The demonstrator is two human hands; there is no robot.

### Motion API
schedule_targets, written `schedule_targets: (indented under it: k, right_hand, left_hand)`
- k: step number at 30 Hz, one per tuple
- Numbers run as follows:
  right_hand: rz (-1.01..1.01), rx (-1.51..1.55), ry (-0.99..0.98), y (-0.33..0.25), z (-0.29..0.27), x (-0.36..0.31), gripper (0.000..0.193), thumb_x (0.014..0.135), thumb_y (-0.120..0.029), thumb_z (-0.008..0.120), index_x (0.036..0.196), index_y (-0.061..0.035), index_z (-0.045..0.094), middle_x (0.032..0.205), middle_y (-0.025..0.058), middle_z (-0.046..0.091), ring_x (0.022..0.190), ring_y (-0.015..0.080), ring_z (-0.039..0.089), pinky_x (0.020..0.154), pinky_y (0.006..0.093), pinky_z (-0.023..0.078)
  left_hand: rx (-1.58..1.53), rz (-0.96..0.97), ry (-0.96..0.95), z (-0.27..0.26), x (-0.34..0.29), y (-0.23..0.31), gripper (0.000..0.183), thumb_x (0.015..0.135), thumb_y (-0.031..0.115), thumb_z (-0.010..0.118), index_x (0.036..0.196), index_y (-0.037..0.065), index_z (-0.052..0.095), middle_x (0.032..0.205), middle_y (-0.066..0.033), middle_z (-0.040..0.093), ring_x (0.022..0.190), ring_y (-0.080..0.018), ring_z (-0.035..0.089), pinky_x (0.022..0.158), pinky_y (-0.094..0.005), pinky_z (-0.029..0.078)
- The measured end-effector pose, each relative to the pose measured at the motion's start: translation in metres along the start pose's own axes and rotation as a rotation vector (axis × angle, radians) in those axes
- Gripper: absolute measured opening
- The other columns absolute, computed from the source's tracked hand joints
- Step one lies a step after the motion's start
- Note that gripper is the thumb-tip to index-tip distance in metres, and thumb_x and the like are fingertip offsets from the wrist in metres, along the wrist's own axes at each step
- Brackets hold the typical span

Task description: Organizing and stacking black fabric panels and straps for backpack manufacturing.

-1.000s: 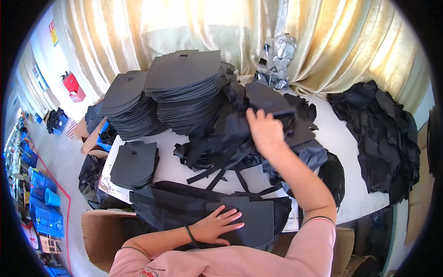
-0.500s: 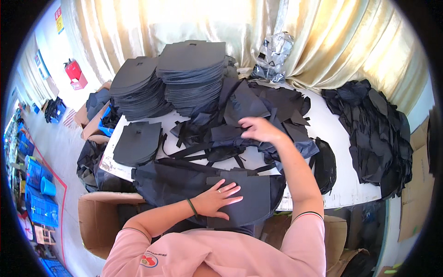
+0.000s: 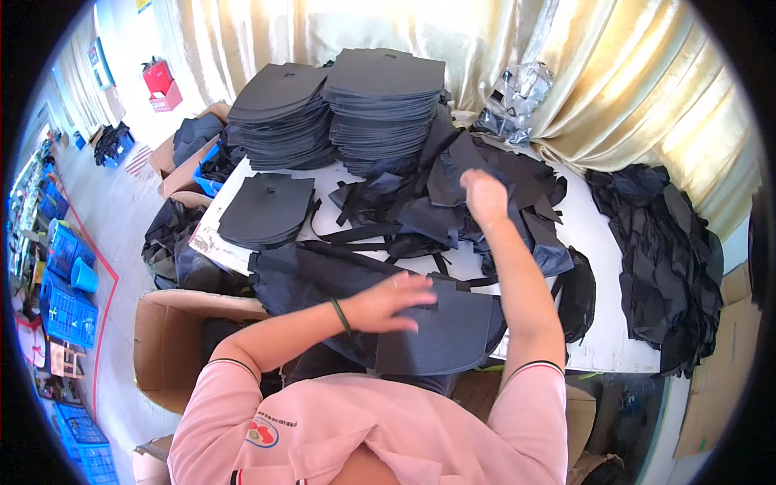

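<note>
My left hand (image 3: 392, 303), fingers spread, is over the left part of a flat dark grey panel (image 3: 440, 333) with a rounded lower corner. Beneath that panel, black fabric (image 3: 299, 279) lies along the table's near edge. Farther off, my right hand (image 3: 487, 198) reaches over a loose heap of black cut fabric pieces (image 3: 525, 182). Its fingers are drawn together at a dark panel (image 3: 447, 174) in the heap; whatever they pinch is hidden.
Two tall stacks of dark panels (image 3: 384, 89) and a low stack (image 3: 267, 210) stand on the white table (image 3: 610, 299). More black pieces (image 3: 667, 259) hang over its right end. A clear plastic bag (image 3: 517, 101) sits by the curtain. An open cardboard box (image 3: 174, 311) is at near left.
The view has shifted, so the table's things appear farther right. My left hand has come up from lying flat on the panel. My right hand's fingers have closed from a looser spread.
</note>
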State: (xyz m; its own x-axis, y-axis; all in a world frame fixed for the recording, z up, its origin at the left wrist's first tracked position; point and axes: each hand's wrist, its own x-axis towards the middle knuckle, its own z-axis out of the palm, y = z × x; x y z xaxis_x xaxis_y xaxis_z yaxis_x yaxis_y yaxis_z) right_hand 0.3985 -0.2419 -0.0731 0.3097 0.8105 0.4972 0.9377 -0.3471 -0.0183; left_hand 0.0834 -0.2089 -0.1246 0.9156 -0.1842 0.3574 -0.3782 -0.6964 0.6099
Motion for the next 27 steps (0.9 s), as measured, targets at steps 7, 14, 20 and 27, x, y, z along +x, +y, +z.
schedule_targets:
  k: [7, 14, 20, 27]
  right_hand:
    - [-0.031, -0.125, -0.502, -0.021, -0.040, 0.011, 0.023, 0.079, -0.009, 0.058, 0.099, -0.0098, 0.070, 0.124, 0.0114, 0.062, 0.097, 0.0320, 0.066, 0.082, 0.0431, 0.053]
    - [-0.112, 0.143, -0.299, -0.012, -0.032, 0.005, 0.013, 0.086, -0.009, 0.059, 0.093, 0.0009, 0.064, 0.108, 0.0176, 0.063, 0.103, 0.0386, 0.060, 0.087, 0.0454, 0.050]
    - [-0.271, 0.796, -0.103, -0.123, -0.214, 0.048, 0.023, 0.083, 0.003, 0.067, 0.103, -0.0053, 0.063, 0.089, -0.0011, 0.062, 0.082, 0.0074, 0.055, 0.076, 0.0237, 0.048]
    - [-0.373, 0.837, -0.001, -0.151, -0.273, 0.045, 0.032, 0.089, 0.003, 0.060, 0.117, -0.0118, 0.061, 0.080, 0.0001, 0.055, 0.075, 0.0097, 0.051, 0.072, 0.0245, 0.045]
  left_hand:
    - [-0.070, -0.289, 0.509, -0.068, -0.002, -0.010, 0.028, 0.088, 0.012, 0.067, 0.114, 0.003, 0.061, 0.109, -0.0103, 0.061, 0.101, -0.0224, 0.061, 0.086, -0.0327, 0.051]
    - [-0.112, -0.309, 0.495, -0.068, -0.015, -0.019, 0.036, 0.085, 0.010, 0.070, 0.119, 0.006, 0.058, 0.116, -0.0093, 0.059, 0.100, -0.0218, 0.061, 0.090, -0.0326, 0.050]
    - [0.016, -0.185, 0.741, -0.125, 0.018, -0.003, 0.081, 0.080, 0.019, 0.078, 0.143, 0.002, 0.031, 0.143, -0.0178, 0.037, 0.126, -0.0318, 0.047, 0.108, -0.0402, 0.038]
    - [-0.556, -0.002, 0.732, -0.168, 0.047, 0.031, 0.046, 0.088, 0.008, 0.070, 0.129, 0.001, 0.051, 0.120, -0.0055, 0.059, 0.112, -0.0136, 0.053, 0.100, -0.0314, 0.042]
